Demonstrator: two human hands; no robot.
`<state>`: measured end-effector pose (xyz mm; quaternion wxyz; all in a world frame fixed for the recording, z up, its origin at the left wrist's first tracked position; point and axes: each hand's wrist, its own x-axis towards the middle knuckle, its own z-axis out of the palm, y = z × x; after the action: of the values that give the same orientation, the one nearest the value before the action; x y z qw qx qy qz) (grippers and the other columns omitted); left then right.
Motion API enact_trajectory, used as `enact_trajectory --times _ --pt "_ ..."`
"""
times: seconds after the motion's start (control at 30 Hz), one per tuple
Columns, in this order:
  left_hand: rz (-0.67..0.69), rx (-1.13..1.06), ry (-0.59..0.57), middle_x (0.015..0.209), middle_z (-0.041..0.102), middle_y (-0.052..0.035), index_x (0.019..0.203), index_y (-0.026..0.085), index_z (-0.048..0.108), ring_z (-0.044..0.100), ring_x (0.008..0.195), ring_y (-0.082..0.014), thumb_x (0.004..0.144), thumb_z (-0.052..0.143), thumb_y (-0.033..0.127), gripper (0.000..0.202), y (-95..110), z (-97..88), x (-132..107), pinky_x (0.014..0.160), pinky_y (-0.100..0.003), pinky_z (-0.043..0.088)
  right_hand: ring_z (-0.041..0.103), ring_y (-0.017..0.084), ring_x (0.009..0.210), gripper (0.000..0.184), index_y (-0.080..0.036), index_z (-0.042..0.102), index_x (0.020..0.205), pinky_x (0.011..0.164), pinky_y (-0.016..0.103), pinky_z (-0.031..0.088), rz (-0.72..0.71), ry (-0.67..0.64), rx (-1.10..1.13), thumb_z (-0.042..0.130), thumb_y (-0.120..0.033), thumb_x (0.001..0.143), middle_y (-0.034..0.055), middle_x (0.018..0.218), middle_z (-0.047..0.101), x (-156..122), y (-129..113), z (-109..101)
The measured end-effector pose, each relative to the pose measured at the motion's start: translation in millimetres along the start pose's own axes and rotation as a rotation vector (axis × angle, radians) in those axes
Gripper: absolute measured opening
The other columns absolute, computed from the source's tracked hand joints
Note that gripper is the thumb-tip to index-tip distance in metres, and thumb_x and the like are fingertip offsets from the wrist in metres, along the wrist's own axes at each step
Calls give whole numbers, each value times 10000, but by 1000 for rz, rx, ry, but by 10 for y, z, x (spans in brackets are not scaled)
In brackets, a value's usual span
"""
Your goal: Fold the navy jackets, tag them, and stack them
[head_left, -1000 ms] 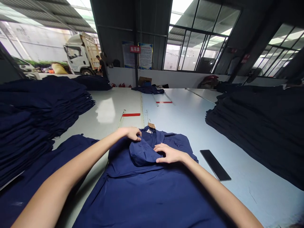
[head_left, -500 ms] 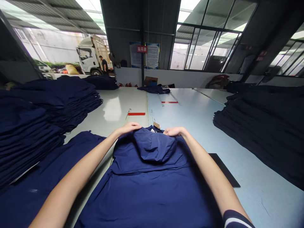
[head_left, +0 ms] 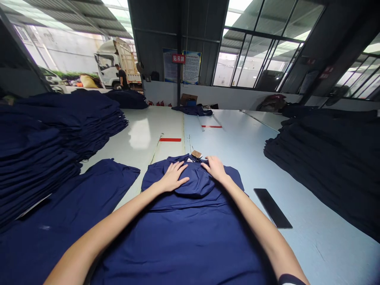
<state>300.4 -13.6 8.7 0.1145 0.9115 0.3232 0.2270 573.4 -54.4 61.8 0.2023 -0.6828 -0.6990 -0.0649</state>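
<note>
A navy blue garment [head_left: 184,229] lies flat on the pale table [head_left: 237,146] in front of me, its hood [head_left: 194,184] folded down over the back. My left hand [head_left: 173,177] rests flat and open on the left side of the hood. My right hand [head_left: 215,168] lies flat with fingers spread near the collar, just below a small brown paper tag [head_left: 196,154].
Tall stacks of folded navy garments [head_left: 59,122] fill the left side, and a dark pile [head_left: 326,158] the right. Another navy piece [head_left: 68,209] is spread at my left. A black flat strip [head_left: 273,208] lies to the right. Red tape marks [head_left: 170,139] sit further back.
Both hands let go of the hood's top edge near the collar and came down flat on it. The hood now lies smoothed against the garment.
</note>
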Motion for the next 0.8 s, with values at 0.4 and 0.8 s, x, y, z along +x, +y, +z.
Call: enact_trajectory --times 0.4,0.8 --pt "-268 93 -107 1765 176 -97 1655 338 331 72 1603 -490 1026 378 670 712 155 263 -144 1216 -781 79 261 306 1599 674 -5 417 1586 1311 471 210 -133 -173 -75 300 -426 1074 200 1677 347 -796 -146 540" --pt "-240 17 38 1762 190 -104 1672 263 282 163 1624 -340 1100 236 503 622 555 -51 -887 1284 -598 210 258 261 1602 625 -78 390 1617 1319 474 233 -128 -29 86 280 -402 1094 154 1692 337 -1379 -180 -35"
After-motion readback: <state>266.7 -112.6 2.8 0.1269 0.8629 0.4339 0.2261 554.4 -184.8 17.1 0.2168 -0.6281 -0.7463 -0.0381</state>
